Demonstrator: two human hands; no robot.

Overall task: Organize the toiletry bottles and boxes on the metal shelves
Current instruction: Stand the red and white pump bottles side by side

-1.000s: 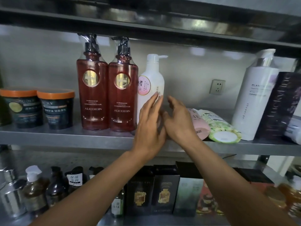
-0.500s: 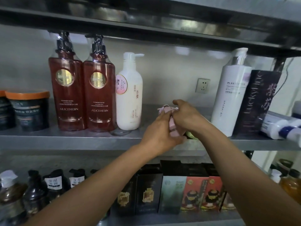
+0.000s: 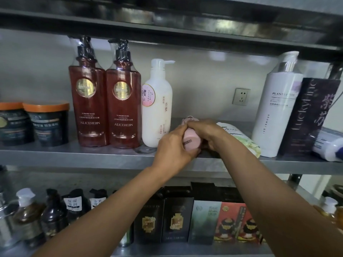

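The task seems partly done. On the middle metal shelf [image 3: 92, 156], two tall red-brown pump bottles [image 3: 89, 108] and a white pump bottle with a round pink label [image 3: 157, 112] stand upright in a close row. Two dark tubs with orange lids [image 3: 48, 123] stand toward the left end. Toward the right end a tall white shower-gel bottle [image 3: 276, 115] and a dark purple box [image 3: 308, 117] stand side by side.

What is left, in my judgement, is the middle part. A small pink plastic bottle [image 3: 191, 140] is tilted near the front edge, its base toward the camera. The left hand [image 3: 172, 153] closes its grip round the left side of it, and the right hand [image 3: 209, 134] closes its grip over the top and right side. Just beside it on the right, a white-and-green soft bottle [image 3: 241, 140] lies on its side.

There is open room behind the hands, between the white pump bottle and the shower-gel bottle. The shelf above sits close over the tall pumps, so there is little room to lift there.
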